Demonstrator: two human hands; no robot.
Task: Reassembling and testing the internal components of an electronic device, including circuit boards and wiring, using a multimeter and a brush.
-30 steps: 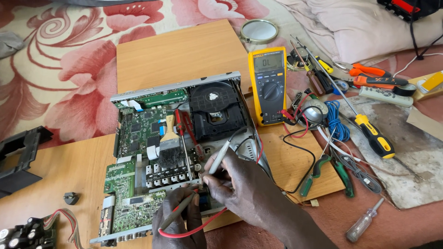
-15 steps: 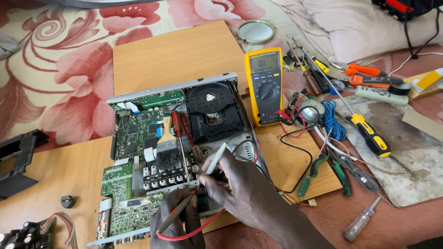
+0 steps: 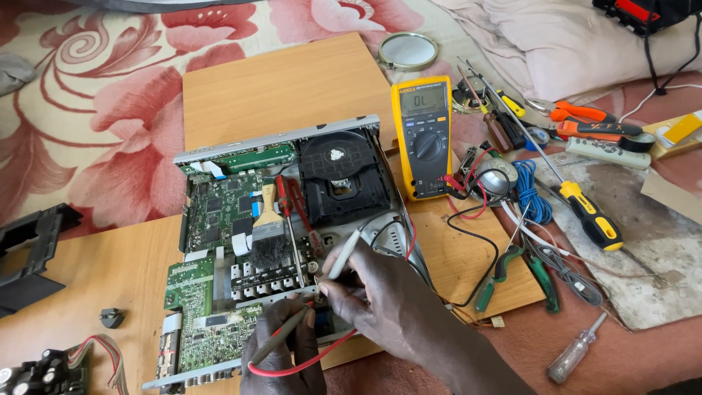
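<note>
An opened disc player (image 3: 270, 241) with green circuit boards and a black disc drive (image 3: 344, 175) lies on a wooden board (image 3: 285, 80). My right hand (image 3: 380, 296) grips a grey test probe (image 3: 344, 252), with its tip down near the lower board. My left hand (image 3: 281, 344) holds a second probe (image 3: 281, 335) with a red lead (image 3: 307, 362), pointed at the same spot. A yellow multimeter (image 3: 426, 135) stands just right of the drive, its leads running toward my hands.
A small brush (image 3: 269, 216) and a red-handled screwdriver (image 3: 289, 212) rest inside the chassis. Right of the board lie a yellow-black screwdriver (image 3: 589, 216), green-handled pliers (image 3: 504, 274), orange pliers (image 3: 578, 113), a blue wire coil (image 3: 534, 194) and a clear-handled screwdriver (image 3: 574, 355). Black parts (image 3: 33, 249) lie at left.
Both hands stay on the probes at the lower board with only slight shifts; the view has drifted a little.
</note>
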